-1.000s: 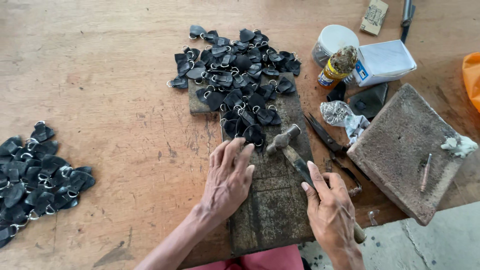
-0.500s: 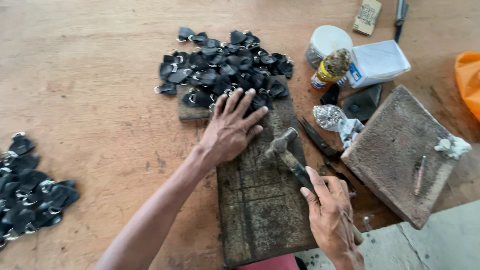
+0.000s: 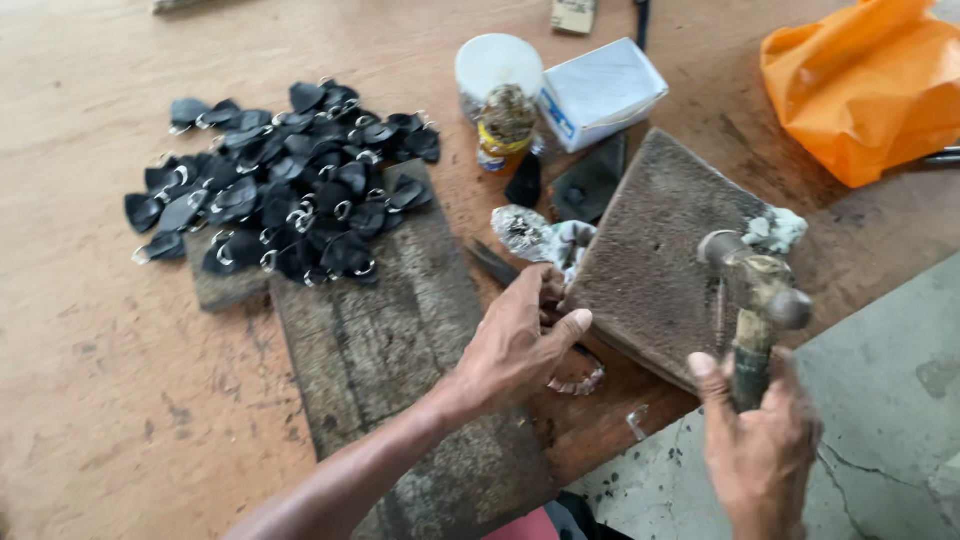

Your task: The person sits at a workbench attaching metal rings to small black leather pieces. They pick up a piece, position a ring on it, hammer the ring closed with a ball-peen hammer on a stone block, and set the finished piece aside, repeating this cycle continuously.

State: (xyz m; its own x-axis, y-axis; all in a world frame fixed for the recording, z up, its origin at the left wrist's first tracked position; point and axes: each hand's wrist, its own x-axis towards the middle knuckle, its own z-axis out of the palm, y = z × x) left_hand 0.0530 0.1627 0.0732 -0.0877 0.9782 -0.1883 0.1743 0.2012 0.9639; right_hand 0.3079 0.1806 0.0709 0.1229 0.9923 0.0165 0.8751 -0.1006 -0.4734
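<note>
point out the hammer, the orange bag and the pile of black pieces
hammer [image 3: 757,283], head view, on its metal head
orange bag [image 3: 868,80], head view, middle of the plastic
pile of black pieces [image 3: 290,190], head view, centre of the heap

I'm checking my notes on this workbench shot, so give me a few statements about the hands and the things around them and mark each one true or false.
1. The right hand has its grip on a metal-headed hammer, head raised. True.
2. The left hand rests on the heap of black leather pieces with metal rings. False: it is at the edge of the square grey block, apart from the heap.
3. An orange plastic bag lies at the far right. True.
4. The small white box sits on the long dark wooden board. False: it sits on the table beside a white cup.
</note>
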